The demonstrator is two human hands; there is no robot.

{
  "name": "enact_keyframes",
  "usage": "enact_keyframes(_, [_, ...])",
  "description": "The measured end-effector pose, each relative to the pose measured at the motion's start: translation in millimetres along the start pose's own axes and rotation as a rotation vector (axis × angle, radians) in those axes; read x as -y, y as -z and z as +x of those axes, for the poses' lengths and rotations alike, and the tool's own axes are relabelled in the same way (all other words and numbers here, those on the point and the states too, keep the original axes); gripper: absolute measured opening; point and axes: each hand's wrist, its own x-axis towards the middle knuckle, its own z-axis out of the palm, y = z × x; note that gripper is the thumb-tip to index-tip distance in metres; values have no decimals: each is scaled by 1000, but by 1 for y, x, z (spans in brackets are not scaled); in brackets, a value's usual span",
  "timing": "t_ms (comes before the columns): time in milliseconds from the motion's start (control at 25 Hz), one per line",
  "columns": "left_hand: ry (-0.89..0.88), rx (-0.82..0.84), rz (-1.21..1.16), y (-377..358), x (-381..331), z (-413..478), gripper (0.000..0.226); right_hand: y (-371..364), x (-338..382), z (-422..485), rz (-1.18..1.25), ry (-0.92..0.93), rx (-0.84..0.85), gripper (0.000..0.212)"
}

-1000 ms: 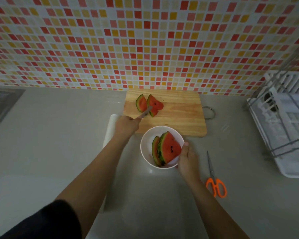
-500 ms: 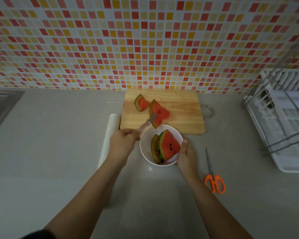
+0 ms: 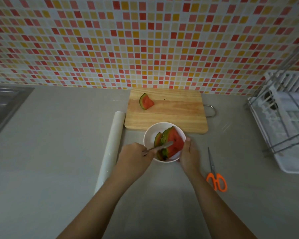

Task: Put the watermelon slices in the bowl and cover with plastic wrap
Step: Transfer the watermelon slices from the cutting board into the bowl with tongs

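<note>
The left hand [image 3: 135, 155] grips a fork [image 3: 160, 147] over the slices [image 3: 171, 144]; the right hand [image 3: 188, 152] clasps the bowl [image 3: 149, 135] — ease the fork free gently; one slice [image 3: 146, 101] waits on the board [image 3: 179, 109].

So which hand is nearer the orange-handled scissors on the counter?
Right. The right hand grips the white bowl's rim, just left of the orange-handled scissors; the left hand, holding a utensil, sits beyond the bowl.
</note>
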Motion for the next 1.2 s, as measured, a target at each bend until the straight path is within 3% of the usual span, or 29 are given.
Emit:
enact_keyframes(120, [8, -137, 25, 24, 13, 11, 53, 0, -1, 1, 3, 4, -3, 50])
enact_keyframes(320, [159, -328, -153, 26, 23, 92, 48, 0, -5, 3, -3, 17, -1, 49])
enact_keyframes(440, [312, -321, -238, 5, 27, 144, 50, -1, -8, 4, -31, 29, -10, 53])
enact_keyframes(560, [344, -276, -261, -11, 29, 167, 37, -1, -7, 4, -31, 53, -35, 48])
enact_keyframes(760, [194, -403, -324, 3, 31, 141, 29, -2, -6, 4, -27, 48, -35, 45])
enact_keyframes(920, [82, -379, -338, 14, 40, 59, 21, -1, -4, 2, -20, 50, -22, 46])
enact_keyframes(1080, [-179, -456, -18, 5, 36, 1, 2, 0, -2, 1, -30, 52, -10, 50])
enact_keyframes(1200, [-283, -431, 253, -17, 16, -14, 21, 1, 1, -1, -25, 56, -8, 48])
